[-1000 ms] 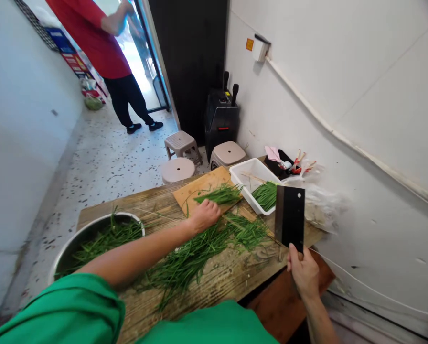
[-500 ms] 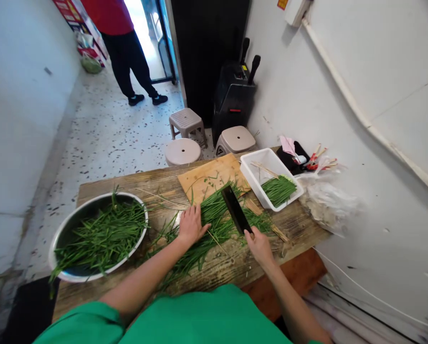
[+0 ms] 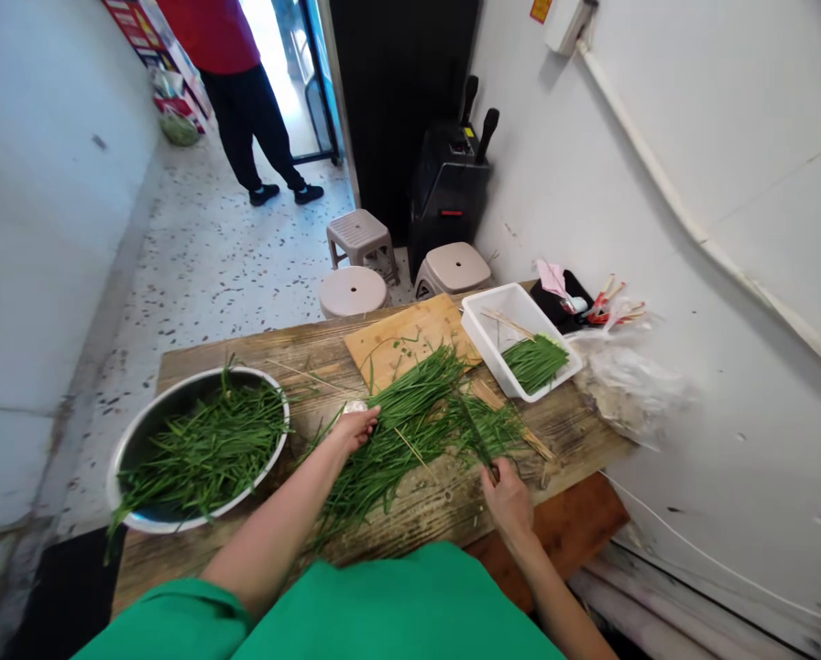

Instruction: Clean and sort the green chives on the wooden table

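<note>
A large pile of green chives lies across the wooden table and over the near edge of the cutting board. My left hand is at the pile's left side, its fingers curled against the stalks' edge; what lies inside the fingers is mostly hidden. Just behind that hand a small white thing shows. In my right hand is the handle of a dark broad-bladed knife, now turned nearly edge-on, with its blade among the chives on the right. A thin stick rests on the pile.
On the left stands a metal basin heaped with chives. A white plastic tub at the right holds a neat chive bundle and sticks. Beyond it are a black container and a plastic bag. Stools and a person are past the table.
My left hand has gone from lying on the chives to their left edge, its fingers curling. The knife has turned from flat-side view to edge-on and come down among the stalks.
</note>
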Demonstrator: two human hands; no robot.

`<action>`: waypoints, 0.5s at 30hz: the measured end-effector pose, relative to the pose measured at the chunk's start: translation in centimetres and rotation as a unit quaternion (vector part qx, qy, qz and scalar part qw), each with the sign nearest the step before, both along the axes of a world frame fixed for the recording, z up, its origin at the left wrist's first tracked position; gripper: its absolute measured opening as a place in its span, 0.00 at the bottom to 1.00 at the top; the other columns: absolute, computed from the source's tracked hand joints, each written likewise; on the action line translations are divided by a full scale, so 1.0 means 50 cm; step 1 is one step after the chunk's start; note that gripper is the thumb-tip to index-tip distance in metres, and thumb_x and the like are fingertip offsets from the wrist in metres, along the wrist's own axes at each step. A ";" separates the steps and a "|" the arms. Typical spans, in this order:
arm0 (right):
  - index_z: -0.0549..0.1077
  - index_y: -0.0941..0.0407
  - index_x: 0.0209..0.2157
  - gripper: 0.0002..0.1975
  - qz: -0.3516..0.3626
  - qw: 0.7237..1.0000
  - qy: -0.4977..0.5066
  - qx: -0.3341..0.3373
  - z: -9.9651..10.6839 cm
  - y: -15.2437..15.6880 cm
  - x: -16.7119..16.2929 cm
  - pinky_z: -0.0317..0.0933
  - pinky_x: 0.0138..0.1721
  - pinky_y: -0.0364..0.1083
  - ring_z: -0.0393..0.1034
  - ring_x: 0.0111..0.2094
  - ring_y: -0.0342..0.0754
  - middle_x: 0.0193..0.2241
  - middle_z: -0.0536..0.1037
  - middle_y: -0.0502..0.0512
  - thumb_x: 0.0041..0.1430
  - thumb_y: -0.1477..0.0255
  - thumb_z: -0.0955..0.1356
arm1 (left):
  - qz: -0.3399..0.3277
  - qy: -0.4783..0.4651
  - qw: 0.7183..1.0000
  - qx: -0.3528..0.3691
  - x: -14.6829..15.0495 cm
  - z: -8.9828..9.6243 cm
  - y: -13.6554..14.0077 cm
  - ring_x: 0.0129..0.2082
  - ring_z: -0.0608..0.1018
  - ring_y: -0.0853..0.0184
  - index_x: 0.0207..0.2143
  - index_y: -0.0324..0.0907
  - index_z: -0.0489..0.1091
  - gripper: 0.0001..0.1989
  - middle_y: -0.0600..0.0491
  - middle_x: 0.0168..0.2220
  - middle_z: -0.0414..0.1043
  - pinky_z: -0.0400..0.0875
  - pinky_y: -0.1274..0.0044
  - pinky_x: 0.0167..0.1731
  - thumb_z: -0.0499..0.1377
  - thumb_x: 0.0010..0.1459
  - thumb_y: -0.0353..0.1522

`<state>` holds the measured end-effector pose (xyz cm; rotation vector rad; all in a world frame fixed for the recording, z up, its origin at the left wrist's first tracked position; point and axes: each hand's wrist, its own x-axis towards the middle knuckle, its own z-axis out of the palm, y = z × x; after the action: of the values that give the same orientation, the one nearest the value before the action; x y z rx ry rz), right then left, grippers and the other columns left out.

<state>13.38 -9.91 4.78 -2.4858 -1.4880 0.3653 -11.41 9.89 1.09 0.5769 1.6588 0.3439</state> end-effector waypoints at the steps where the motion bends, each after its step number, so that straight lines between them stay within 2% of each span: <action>1: 0.70 0.57 0.35 0.17 -0.011 1.000 -0.003 0.002 -0.005 -0.010 -0.001 0.53 0.23 0.41 0.71 0.25 0.47 0.26 0.77 0.56 0.56 0.60 0.59 | 0.006 -0.007 1.000 -0.001 0.005 0.001 0.001 0.11 0.57 0.79 0.20 0.38 0.58 0.17 0.58 0.16 0.61 0.43 0.85 0.12 0.64 0.39 0.37; 3: 0.70 0.57 0.36 0.17 -0.031 1.000 0.001 0.002 -0.014 -0.028 0.001 0.55 0.23 0.41 0.71 0.26 0.48 0.26 0.77 0.56 0.56 0.60 0.59 | 0.020 -0.018 1.000 0.013 0.014 0.009 -0.001 0.11 0.56 0.80 0.19 0.39 0.57 0.17 0.61 0.14 0.58 0.43 0.85 0.12 0.64 0.38 0.36; 6: 0.71 0.57 0.37 0.19 -0.054 0.998 0.013 0.010 -0.024 -0.051 0.010 0.57 0.24 0.42 0.72 0.27 0.49 0.27 0.77 0.57 0.56 0.59 0.58 | 0.055 -0.022 0.995 0.080 0.029 0.031 -0.011 0.11 0.58 0.79 0.19 0.40 0.55 0.17 0.63 0.13 0.55 0.47 0.86 0.12 0.63 0.39 0.36; 10: 0.71 0.57 0.39 0.21 -0.074 0.996 0.021 0.036 -0.022 -0.071 0.031 0.59 0.25 0.43 0.72 0.27 0.50 0.27 0.78 0.57 0.56 0.58 0.57 | 0.102 -0.035 0.980 0.166 0.073 0.082 -0.005 0.12 0.59 0.79 0.20 0.41 0.55 0.14 0.64 0.13 0.52 0.56 0.85 0.15 0.59 0.43 0.35; 15: 0.71 0.58 0.37 0.21 -0.101 0.991 0.039 0.082 -0.002 -0.074 0.055 0.60 0.26 0.43 0.73 0.27 0.50 0.27 0.78 0.58 0.56 0.57 0.58 | 0.096 -0.107 0.964 0.222 0.147 0.187 0.047 0.17 0.68 0.76 0.25 0.38 0.64 0.09 0.59 0.18 0.65 0.67 0.80 0.22 0.60 0.39 0.31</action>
<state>16.14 -13.61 4.70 -2.4337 -1.1735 0.2871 -4.07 12.26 10.44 0.6826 1.4347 0.9056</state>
